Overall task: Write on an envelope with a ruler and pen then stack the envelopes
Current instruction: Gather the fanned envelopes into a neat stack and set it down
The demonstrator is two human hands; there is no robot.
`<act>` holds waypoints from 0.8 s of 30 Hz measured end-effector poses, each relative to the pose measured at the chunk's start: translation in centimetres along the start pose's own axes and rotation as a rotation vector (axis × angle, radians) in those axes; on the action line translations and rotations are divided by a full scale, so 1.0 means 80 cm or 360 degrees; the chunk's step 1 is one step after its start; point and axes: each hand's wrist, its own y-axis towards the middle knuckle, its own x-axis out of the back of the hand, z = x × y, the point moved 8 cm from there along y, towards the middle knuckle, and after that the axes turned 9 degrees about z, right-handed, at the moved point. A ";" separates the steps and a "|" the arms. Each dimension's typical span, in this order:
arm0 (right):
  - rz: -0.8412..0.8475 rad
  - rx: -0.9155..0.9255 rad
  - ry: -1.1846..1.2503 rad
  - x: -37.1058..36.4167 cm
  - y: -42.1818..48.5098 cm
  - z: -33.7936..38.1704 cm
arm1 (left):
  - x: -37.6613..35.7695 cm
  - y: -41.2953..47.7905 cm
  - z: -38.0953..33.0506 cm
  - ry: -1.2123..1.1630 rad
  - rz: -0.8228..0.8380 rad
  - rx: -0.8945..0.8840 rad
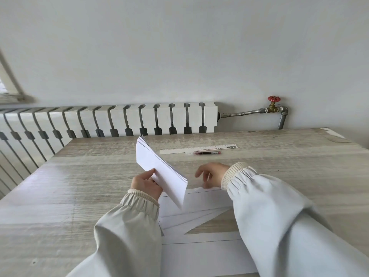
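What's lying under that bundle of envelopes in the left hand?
More white envelopes fanned loosely on the table. The bundle and both sleeves cover parts of them.

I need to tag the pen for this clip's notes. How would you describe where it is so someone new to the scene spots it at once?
Start at the white radiator behind the wooden table, then look at the table's far side, right of centre. A pale ruler lies there, and the pen lies alongside it on the near side. It is the shorter, thin piece with a clear barrel and dark red middle.

Left hand (146, 183) clenched, right hand (211, 174) loose
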 end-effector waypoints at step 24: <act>0.0388 -0.0264 -0.0494 -0.034 0.030 -0.044 | -0.013 -0.010 0.003 -0.0114 0.0086 -0.0003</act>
